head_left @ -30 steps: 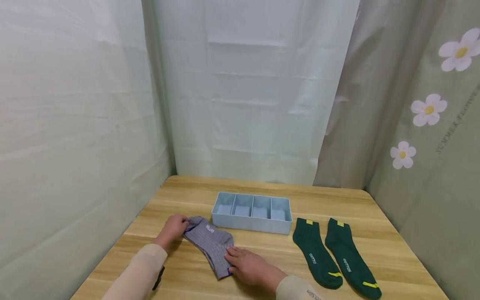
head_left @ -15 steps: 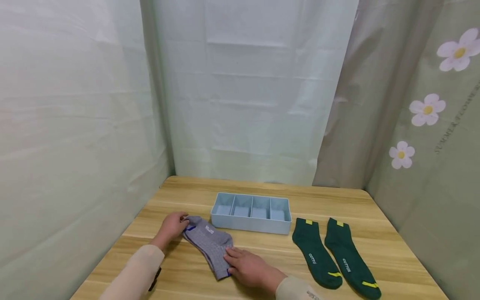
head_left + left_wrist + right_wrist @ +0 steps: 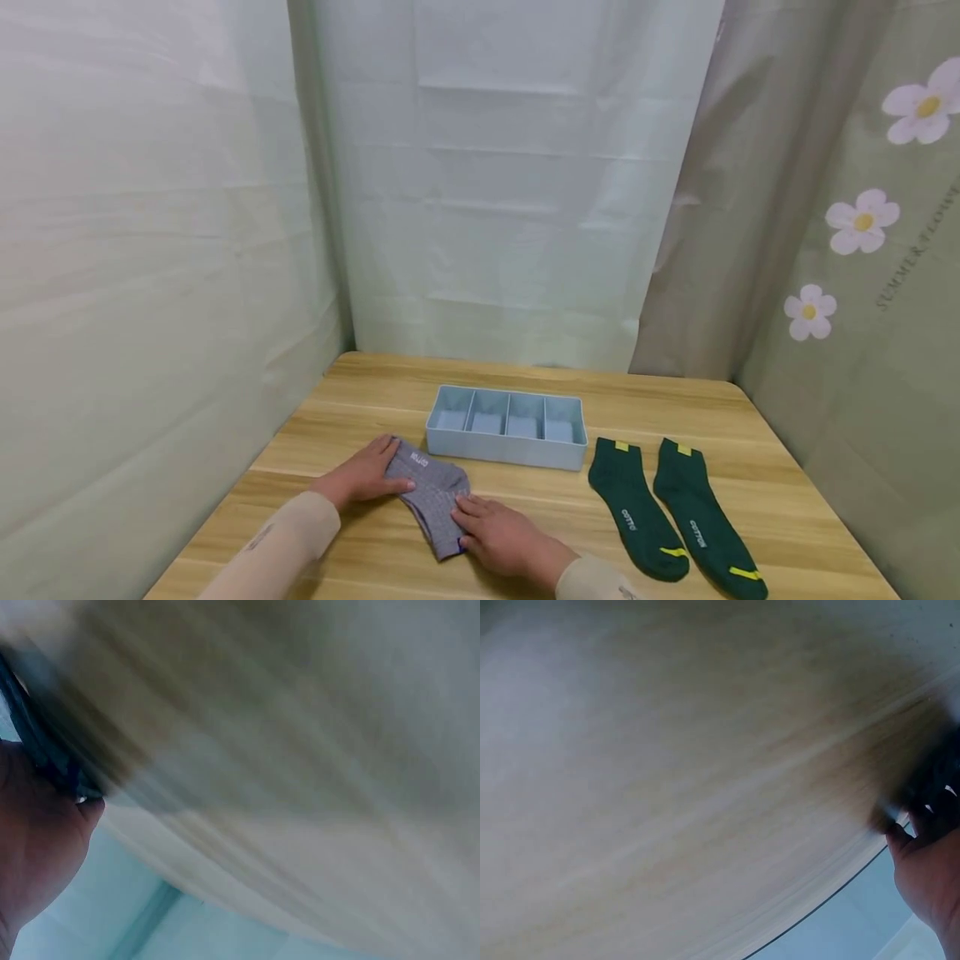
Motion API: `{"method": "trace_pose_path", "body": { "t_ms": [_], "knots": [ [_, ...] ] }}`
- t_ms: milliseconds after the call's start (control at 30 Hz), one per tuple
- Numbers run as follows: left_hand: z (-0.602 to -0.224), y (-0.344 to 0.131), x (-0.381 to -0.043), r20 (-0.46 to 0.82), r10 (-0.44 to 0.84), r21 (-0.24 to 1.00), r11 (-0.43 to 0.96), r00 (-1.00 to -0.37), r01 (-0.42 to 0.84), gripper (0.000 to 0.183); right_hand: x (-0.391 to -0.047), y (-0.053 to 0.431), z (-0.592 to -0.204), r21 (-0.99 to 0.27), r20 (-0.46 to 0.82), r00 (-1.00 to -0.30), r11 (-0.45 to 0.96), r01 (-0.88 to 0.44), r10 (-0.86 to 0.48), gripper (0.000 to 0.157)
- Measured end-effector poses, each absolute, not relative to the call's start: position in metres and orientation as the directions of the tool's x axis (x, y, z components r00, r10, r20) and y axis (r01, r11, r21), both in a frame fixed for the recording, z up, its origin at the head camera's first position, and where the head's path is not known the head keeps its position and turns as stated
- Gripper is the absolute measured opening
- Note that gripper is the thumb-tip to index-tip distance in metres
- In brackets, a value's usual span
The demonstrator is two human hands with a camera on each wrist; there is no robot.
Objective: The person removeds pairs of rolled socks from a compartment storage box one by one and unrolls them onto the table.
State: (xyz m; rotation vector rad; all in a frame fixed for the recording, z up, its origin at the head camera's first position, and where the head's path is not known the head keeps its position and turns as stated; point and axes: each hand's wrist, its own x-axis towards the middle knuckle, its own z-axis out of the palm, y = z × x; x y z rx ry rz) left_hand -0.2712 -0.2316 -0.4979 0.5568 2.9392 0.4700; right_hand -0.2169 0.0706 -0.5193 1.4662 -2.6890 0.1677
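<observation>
A grey ribbed sock with white lettering lies slantwise on the wooden table, a doubled edge showing along its left side. My left hand rests on its upper-left end, thumb spread away from the other fingers. At the lower-right end, beside a small blue mark, my right hand lies with extended fingers on the fabric. In the left wrist view, the left hand appears at the edge against dark fabric. The right wrist view shows the right hand in shadow, its fingertips hard to make out.
Behind the sock stands a light blue box with several compartments. Two dark green socks with yellow marks, a left one and a right one, lie side by side on the right. Pale curtains surround the wooden table.
My left hand has let go of the grey sock's upper-left tip and moved right, down onto the fabric, covering the blue stripe there. The right hand stays in place.
</observation>
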Motion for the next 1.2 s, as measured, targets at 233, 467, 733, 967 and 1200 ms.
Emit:
{"method": "trace_pose_path", "body": {
  "t_ms": [233, 467, 733, 967, 1200],
  "knots": [
    [-0.499, -0.237, -0.279, -0.111, 0.322, 0.339, 0.902, -0.94, 0.268, 0.106, -0.215, 0.071, -0.518, -0.026, 0.126, -0.53, 0.532, -0.847, -0.838, 0.046],
    [-0.51, -0.245, -0.289, -0.108, 0.307, 0.355, 0.9, -0.945, 0.252, 0.121, -0.212, 0.072, -0.519, -0.023, 0.125, -0.535, 0.536, -0.844, -0.836, 0.047],
    [-0.528, -0.253, -0.303, -0.104, 0.271, 0.338, 0.915, -0.957, 0.222, 0.127, -0.208, 0.069, -0.517, -0.041, 0.106, -0.569, 0.568, -0.822, -0.816, 0.047],
    [-0.537, -0.254, -0.305, -0.123, 0.235, 0.3, 0.935, -0.964, 0.19, 0.126, -0.204, 0.057, -0.514, -0.029, 0.107, -0.641, 0.642, -0.766, -0.76, 0.046],
    [-0.518, -0.249, -0.293, -0.1, 0.239, 0.296, 0.934, -0.966, 0.2, 0.125, -0.197, 0.037, -0.498, -0.093, 0.04, -0.675, 0.67, -0.736, -0.736, 0.054]
  ]
}}
